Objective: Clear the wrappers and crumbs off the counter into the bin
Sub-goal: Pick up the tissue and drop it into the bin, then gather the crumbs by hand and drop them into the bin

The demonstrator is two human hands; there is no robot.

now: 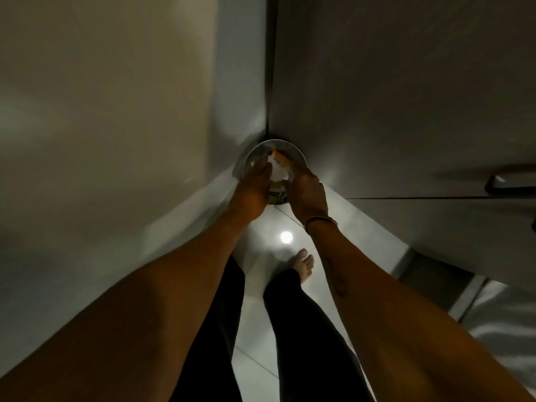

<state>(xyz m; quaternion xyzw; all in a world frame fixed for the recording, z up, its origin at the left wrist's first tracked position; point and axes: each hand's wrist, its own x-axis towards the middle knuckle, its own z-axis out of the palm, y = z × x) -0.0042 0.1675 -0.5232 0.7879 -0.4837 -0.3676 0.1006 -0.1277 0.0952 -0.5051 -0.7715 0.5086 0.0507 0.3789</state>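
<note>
A round bin (290,144) with a shiny rim stands on the floor in a dim corner. Both my hands reach down over its open top. A white wrapper with an orange edge (278,165) sits between them, just above the bin's mouth. My left hand (253,192) cups it from the left and my right hand (309,194), with a thin bracelet at the wrist, presses it from the right. More rubbish shows dimly inside the bin under my palms. No crumbs can be made out.
A plain wall (101,126) closes the left side. Grey cabinet doors with a dark handle (503,181) stand on the right. My bare foot (303,264) rests on glossy white tiles near a lamp reflection (286,237). A pale surface (504,323) shows at lower right.
</note>
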